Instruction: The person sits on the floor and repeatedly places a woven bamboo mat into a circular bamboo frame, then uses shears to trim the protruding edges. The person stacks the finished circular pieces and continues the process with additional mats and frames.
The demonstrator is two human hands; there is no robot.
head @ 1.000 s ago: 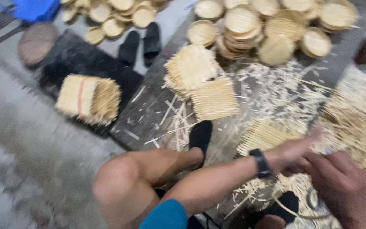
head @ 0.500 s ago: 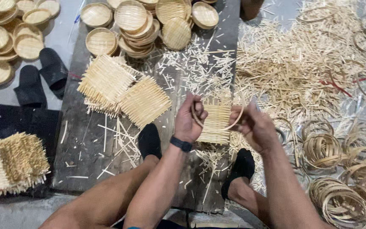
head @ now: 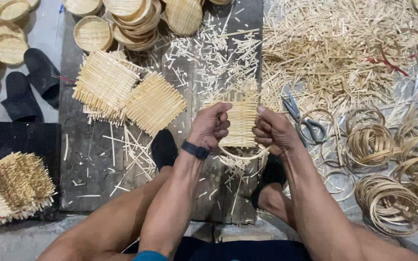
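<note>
woven mat between left hand, right hand

1. The woven mat is of pale, matt bamboo strips, with a thin curved hoop of the same smooth material.
2. The board is dark, rough, weathered wood strewn with dry straw-coloured offcuts.
3. The scissors are dull grey metal.
4. The coiled rings look like smooth, slightly glossy split bamboo.
5. The round trays show a fine matt weave.
6. The wristband is matt black, likely rubber or plastic.
</note>
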